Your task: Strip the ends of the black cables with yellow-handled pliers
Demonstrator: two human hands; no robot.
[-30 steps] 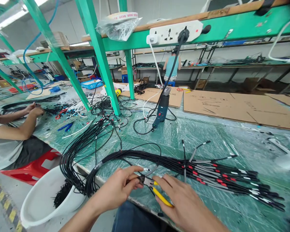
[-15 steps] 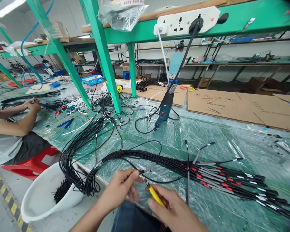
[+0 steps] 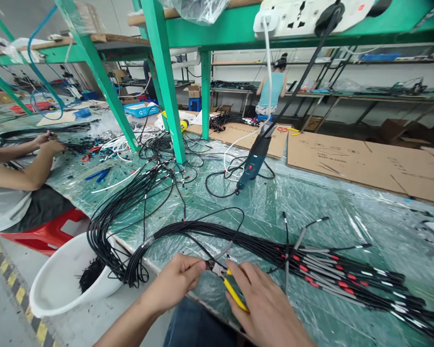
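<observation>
Table (image 3: pixel 311 195): green top under wrinkled clear plastic, spanned the view.
Cable bundle (image 3: pixel 202 230): black, looped over the table's near edge; ends fanned out rightward with grey sleeves, red and white bands.
White tub (image 3: pixel 54 284): below the edge at left, black pieces (image 3: pixel 91 274) inside.
Heat gun (image 3: pixel 255 161): on the table beyond the bundle, tilted, red switch showing.
Right hand (image 3: pixel 260 299): fingers wrapped loosely over yellow-handled pliers (image 3: pixel 235 294).
Left hand (image 3: pixel 175 279): thumb and forefinger pinched a thin black strand (image 3: pixel 209 264); kind unclear.
Pliers' place: just in front of the bundle, handles parted, jaws beside the left fingertips; couldn't tell whether they bit the strand.
</observation>
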